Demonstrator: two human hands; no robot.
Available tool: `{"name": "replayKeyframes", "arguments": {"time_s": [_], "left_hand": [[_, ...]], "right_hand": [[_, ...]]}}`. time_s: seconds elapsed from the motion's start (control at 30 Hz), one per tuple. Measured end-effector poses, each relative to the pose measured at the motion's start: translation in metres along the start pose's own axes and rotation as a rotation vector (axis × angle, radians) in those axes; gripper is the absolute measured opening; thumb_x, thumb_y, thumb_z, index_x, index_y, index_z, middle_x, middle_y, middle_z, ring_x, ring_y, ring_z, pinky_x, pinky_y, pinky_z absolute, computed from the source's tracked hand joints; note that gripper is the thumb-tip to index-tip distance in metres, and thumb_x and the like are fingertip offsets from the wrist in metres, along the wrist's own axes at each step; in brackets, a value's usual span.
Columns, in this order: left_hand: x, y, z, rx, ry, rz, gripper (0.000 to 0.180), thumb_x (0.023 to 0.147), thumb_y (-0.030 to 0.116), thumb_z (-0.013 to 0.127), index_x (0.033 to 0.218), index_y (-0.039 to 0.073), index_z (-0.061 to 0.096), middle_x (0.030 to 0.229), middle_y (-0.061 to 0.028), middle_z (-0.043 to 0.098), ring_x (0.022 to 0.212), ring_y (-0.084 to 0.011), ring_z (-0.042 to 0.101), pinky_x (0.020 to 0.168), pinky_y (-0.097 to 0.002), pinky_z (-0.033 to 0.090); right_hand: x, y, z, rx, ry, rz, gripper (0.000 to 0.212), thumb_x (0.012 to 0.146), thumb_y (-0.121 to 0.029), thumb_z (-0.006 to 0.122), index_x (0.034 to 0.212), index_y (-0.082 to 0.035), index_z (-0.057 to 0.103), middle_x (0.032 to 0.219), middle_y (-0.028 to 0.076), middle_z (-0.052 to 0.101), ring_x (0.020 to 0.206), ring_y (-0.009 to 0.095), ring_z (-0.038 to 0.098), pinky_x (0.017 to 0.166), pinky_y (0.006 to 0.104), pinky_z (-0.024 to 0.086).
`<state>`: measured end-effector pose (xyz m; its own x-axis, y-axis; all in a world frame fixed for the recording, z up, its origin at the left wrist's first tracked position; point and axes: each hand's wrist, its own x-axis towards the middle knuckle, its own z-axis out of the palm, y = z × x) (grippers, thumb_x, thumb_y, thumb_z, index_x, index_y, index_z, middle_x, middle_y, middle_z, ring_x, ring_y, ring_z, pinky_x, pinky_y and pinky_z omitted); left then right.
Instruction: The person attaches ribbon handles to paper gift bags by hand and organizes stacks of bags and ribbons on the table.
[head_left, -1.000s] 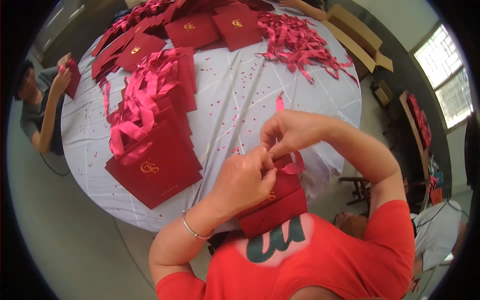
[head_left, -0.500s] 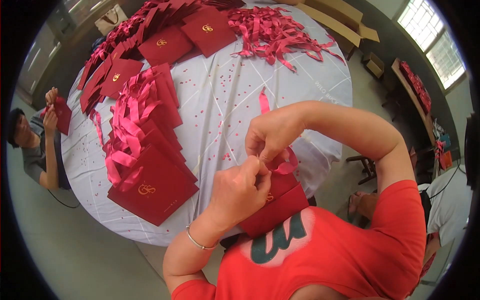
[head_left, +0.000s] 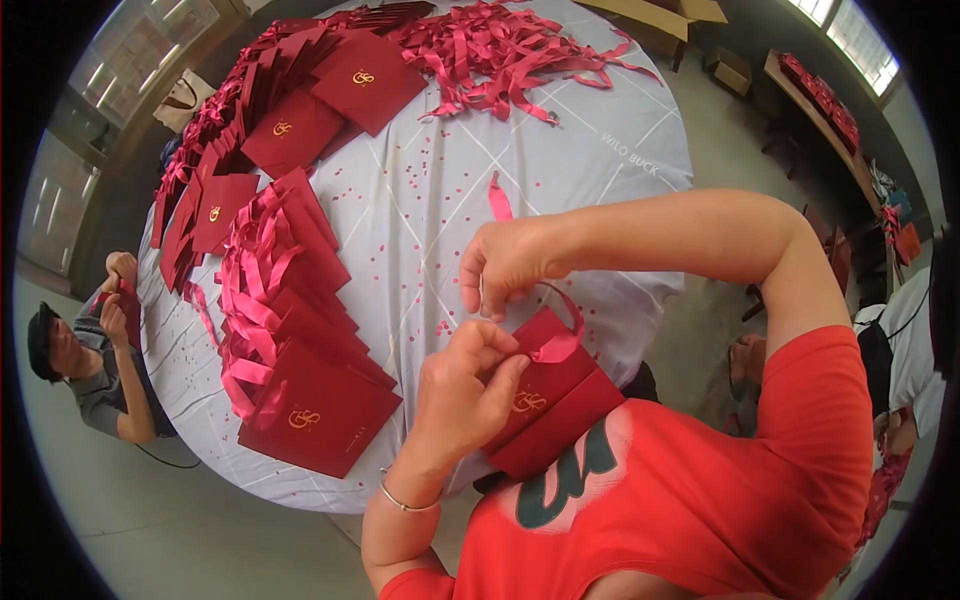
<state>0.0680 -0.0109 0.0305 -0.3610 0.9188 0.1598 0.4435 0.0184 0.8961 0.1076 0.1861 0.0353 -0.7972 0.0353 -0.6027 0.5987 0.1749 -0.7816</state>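
Near my body lies a dark red paper bag (head_left: 570, 408) with a gold emblem, a pink-red ribbon (head_left: 562, 345) looping from its upper part. Bent over the bag's left side, my left hand (head_left: 465, 385) pinches the ribbon where it meets the bag, and the fingers partly cover the emblem. Just above it, my right hand (head_left: 512, 265) points its closed fingertips downward, beside the top of the loop. Whatever those fingertips hold is too small to make out. Another loose ribbon (head_left: 499, 200) sticks out on the cloth beyond my right hand.
Overlapping red bags with ribbons (head_left: 320, 415) line the table's left; more bags (head_left: 370, 80) and a ribbon heap (head_left: 500, 55) lie farther back. Small red dots (head_left: 415, 235) speckle the tablecloth (head_left: 610, 110). A co-worker (head_left: 95, 365) sits at left, both hands raised on something red.
My hands have drawn slightly apart, the right fingertips lifting off the left ones. More of the bag and its ribbon loop shows. The whole view has shifted a little.
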Motion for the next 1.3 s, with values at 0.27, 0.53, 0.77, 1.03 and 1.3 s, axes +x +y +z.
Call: {"name": "replayKeyframes", "arguments": {"time_s": [0.27, 0.53, 0.77, 1.03, 1.3], "left_hand": [[-0.001, -0.003, 0.000, 0.180, 0.063, 0.123, 0.021, 0.081, 0.001, 0.073, 0.089, 0.003, 0.054, 0.059, -0.0076, 0.059, 0.048, -0.0137, 0.055, 0.048, -0.0279, 0.042], [-0.006, -0.001, 0.007, 0.361, 0.068, 0.236, 0.017, 0.084, 0.009, 0.071, 0.088, 0.009, 0.055, 0.062, -0.0101, 0.061, 0.055, -0.0297, 0.062, 0.047, -0.0402, 0.044], [-0.008, -0.003, 0.008, 0.484, 0.086, 0.325, 0.022, 0.079, 0.002, 0.075, 0.088, 0.006, 0.056, 0.071, -0.0093, 0.064, 0.056, -0.0248, 0.063, 0.048, -0.0333, 0.044], [-0.002, -0.007, 0.008, 0.165, 0.054, 0.124, 0.021, 0.085, 0.008, 0.071, 0.100, 0.004, 0.058, 0.075, -0.0118, 0.069, 0.063, -0.0297, 0.067, 0.053, -0.0364, 0.049], [0.005, -0.016, 0.007, 0.201, -0.013, -0.007, 0.027, 0.084, 0.009, 0.071, 0.107, 0.002, 0.058, 0.074, -0.0122, 0.070, 0.067, -0.0324, 0.067, 0.059, -0.0384, 0.050]], "right_hand": [[-0.015, -0.009, -0.012, -0.225, -0.085, -0.323, 0.019, 0.079, -0.010, 0.076, 0.094, 0.001, 0.070, 0.081, 0.006, 0.069, 0.072, 0.013, 0.063, 0.062, 0.0271, 0.050], [-0.024, -0.032, -0.006, -0.480, -0.350, -0.090, 0.027, 0.082, -0.019, 0.074, 0.103, -0.002, 0.071, 0.081, 0.005, 0.068, 0.067, 0.012, 0.061, 0.059, 0.0272, 0.047], [0.003, -0.009, -0.009, -0.270, -0.494, 0.048, 0.030, 0.077, -0.014, 0.076, 0.104, -0.004, 0.071, 0.069, 0.001, 0.057, 0.056, 0.010, 0.048, 0.052, 0.0267, 0.036], [0.001, 0.002, -0.004, -0.103, 0.089, -0.060, 0.033, 0.069, -0.004, 0.077, 0.100, 0.001, 0.066, 0.072, 0.007, 0.064, 0.066, 0.016, 0.063, 0.055, 0.0298, 0.048], [0.015, 0.018, -0.020, -0.027, 0.282, -0.413, 0.021, 0.079, -0.007, 0.074, 0.094, 0.002, 0.065, 0.080, 0.008, 0.068, 0.071, 0.013, 0.064, 0.061, 0.0280, 0.051]]}}
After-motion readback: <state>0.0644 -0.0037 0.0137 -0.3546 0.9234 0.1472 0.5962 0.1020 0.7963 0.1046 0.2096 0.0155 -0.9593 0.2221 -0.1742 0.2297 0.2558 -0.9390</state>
